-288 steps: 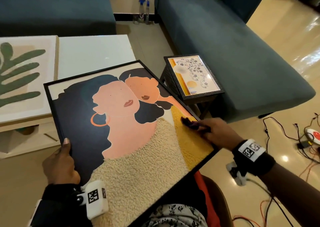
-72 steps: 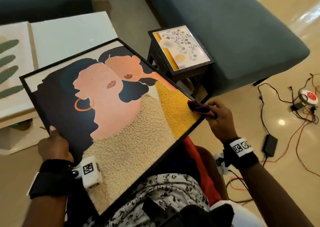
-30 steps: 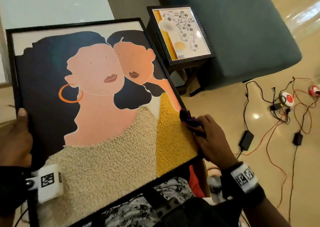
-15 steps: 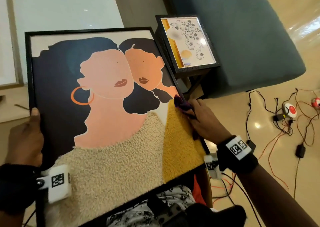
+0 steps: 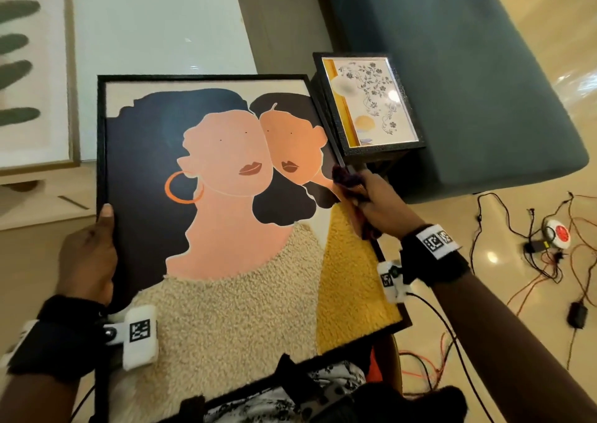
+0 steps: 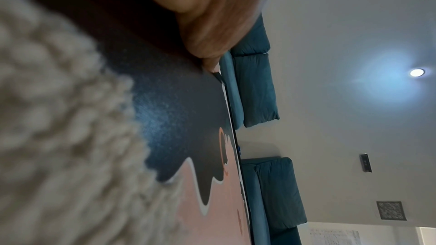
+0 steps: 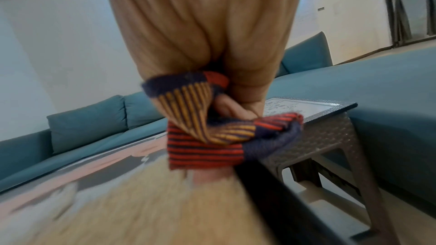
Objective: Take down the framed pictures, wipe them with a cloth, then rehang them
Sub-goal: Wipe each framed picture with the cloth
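A large black-framed picture [image 5: 226,196] of two stylised figures lies tilted on my lap. My left hand [image 5: 87,254] grips its left edge, thumb on the front; the left wrist view shows the thumb [image 6: 207,25] pressed on the dark canvas [image 6: 179,118]. My right hand [image 5: 378,203] holds a striped purple, red and orange cloth [image 5: 344,177] bunched against the frame's right edge, about halfway up. In the right wrist view the cloth [image 7: 212,137] sits folded under my curled fingers [image 7: 226,107] at the black frame rail [image 7: 283,202].
A small floral framed picture [image 5: 368,99] lies on a dark stool [image 7: 330,137] just beyond the right hand. A leaf print in a wooden frame [image 5: 29,67] rests on the white table [image 5: 155,28]. A teal sofa [image 5: 452,67] stands right; cables [image 5: 533,245] cross the floor.
My right hand has slid the cloth up the frame's right edge, from near the lower corner to about halfway. The picture has turned more upright in my lap. The left hand keeps its hold.
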